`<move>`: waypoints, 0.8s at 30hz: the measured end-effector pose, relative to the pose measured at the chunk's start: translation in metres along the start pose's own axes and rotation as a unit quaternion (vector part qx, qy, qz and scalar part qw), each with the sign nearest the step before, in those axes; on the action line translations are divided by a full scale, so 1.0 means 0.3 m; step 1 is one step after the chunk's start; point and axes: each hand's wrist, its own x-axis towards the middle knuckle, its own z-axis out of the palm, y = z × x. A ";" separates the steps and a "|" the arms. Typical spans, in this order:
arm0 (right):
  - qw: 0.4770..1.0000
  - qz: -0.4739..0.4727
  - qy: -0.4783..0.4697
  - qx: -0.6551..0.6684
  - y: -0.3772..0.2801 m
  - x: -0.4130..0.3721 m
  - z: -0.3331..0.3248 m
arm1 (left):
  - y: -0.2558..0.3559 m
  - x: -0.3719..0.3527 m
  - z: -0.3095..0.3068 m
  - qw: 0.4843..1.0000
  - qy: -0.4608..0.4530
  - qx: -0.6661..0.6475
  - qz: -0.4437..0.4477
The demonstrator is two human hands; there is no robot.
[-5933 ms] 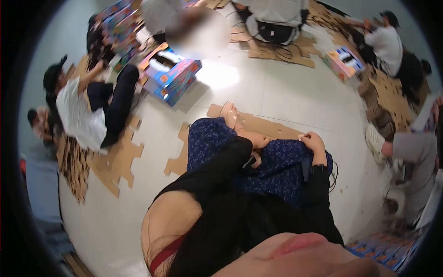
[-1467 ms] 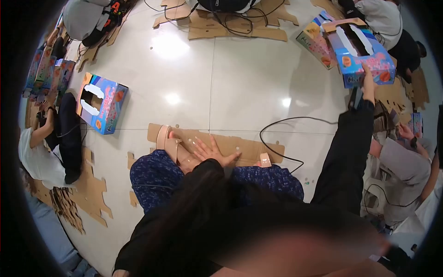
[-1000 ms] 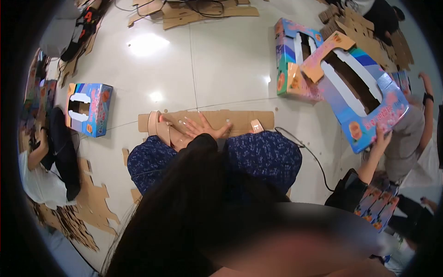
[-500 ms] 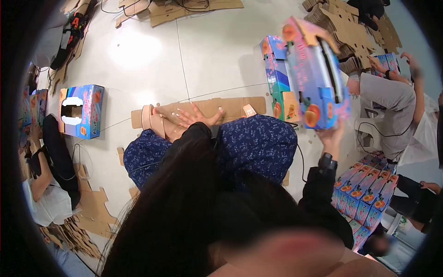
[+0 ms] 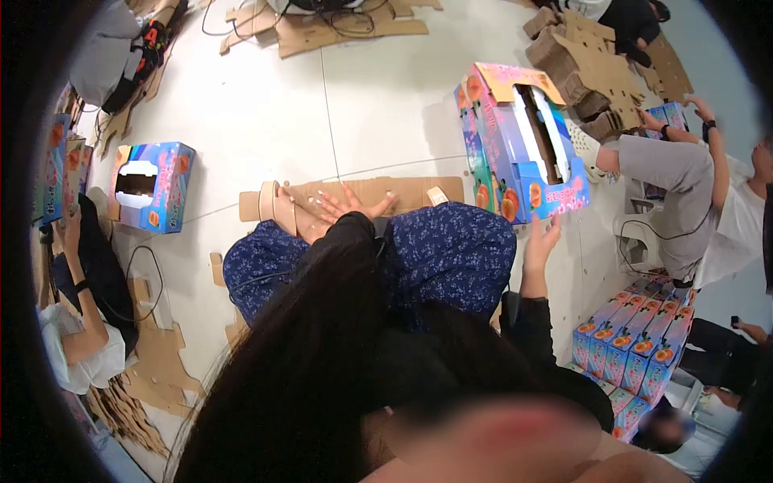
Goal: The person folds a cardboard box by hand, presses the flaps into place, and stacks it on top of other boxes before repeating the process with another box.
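My left hand point(image 5: 352, 204) rests with its fingers spread over a flat brown cardboard strip point(image 5: 427, 184) on the floor, beside my foot in its tan sandal point(image 5: 268, 203). On my right, my right hand point(image 5: 543, 244) has its fingers apart, with the fingertips right at the near end of a printed fruit carton point(image 5: 503, 133). That carton is blue and pink with orange fruit pictures and has a long white-edged slot in its top. It overlaps another printed carton point(image 5: 475, 149) at its left side. A small tan piece point(image 5: 436, 196) lies on the strip by my knee.
Another printed carton point(image 5: 173, 189) stands on the floor at left. Rows of cartons point(image 5: 632, 338) are stacked at lower right. Flattened cardboard point(image 5: 588, 68) is piled at upper right. A person in grey trousers point(image 5: 664, 181) sits close on the right; others work at left.
The printed carton has come down from my raised right hand onto the spot beside the other carton. My right hand has let go and drawn back slightly. My left hand stays put.
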 end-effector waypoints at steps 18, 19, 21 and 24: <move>0.896 -0.109 -0.155 -0.401 -0.180 0.145 0.159 | -0.135 -0.051 -0.063 0.921 0.016 -0.258 0.291; 0.889 -0.104 -0.144 -0.423 -0.172 0.148 0.162 | -0.157 -0.086 -0.093 0.877 -0.074 -0.337 0.335; 0.888 -0.126 -0.101 -0.430 -0.128 0.171 0.155 | -0.219 -0.187 -0.182 0.831 -0.186 -0.373 0.368; 0.866 -0.090 -0.074 -0.486 -0.135 0.222 0.108 | -0.367 -0.369 -0.408 0.806 -0.199 -0.359 0.426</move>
